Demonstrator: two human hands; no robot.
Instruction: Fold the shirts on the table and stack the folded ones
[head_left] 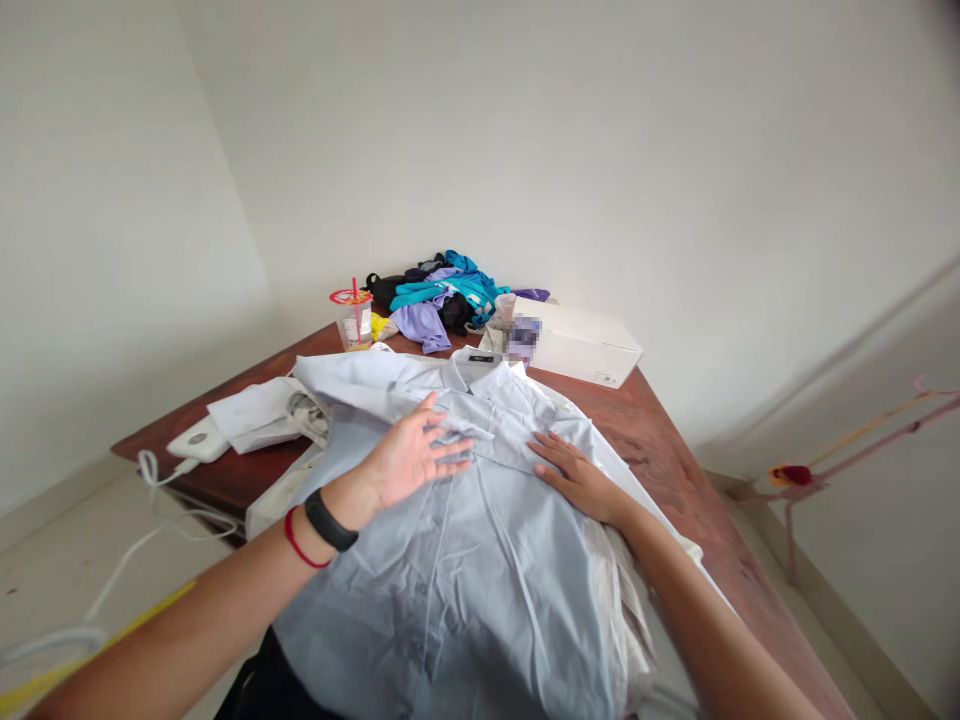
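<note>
Both hands, left hand (409, 455) and right hand (574, 475), press flat, grip wide, apparently smoothing the shirt (465, 560).

This looked like a plain room in a home: bare white walls (525, 120), a reddish wooden tabletop (660, 430) pushed into the corner. A heap of coloured clothes (442, 295) sat at twelve o'clock, a lidded drink cup (354, 318) at eleven, a white box (581, 342) at one.

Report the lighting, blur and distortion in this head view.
Head view: soft even daylight, faint shadows under both hands on the pale blue shirt; wide-angle bending at the edges; a pixelated patch beside the white box; top right corner darkened.
</note>
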